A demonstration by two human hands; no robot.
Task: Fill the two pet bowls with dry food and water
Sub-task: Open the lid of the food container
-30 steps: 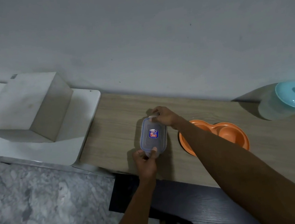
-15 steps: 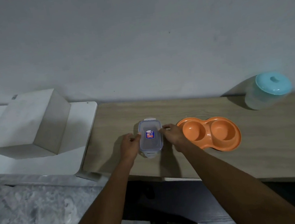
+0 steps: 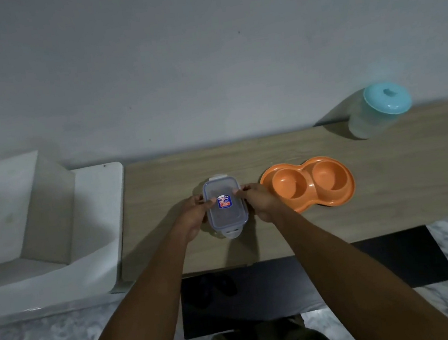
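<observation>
Gripping clear lidded food container (image 3: 225, 206), both hands.

Container (image 3: 225, 205) label too small.

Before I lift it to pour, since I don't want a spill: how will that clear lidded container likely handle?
The clear container looks like rigid plastic, so it should stay stiff between the left hand and right hand. Its smooth walls may be slippery. Flat-bottomed and low on the wooden table, it seems unlikely to roll or tip. Its weight can't be judged.

One head-worn camera looks steeply down, close above the wooden table (image 3: 335, 212).
</observation>
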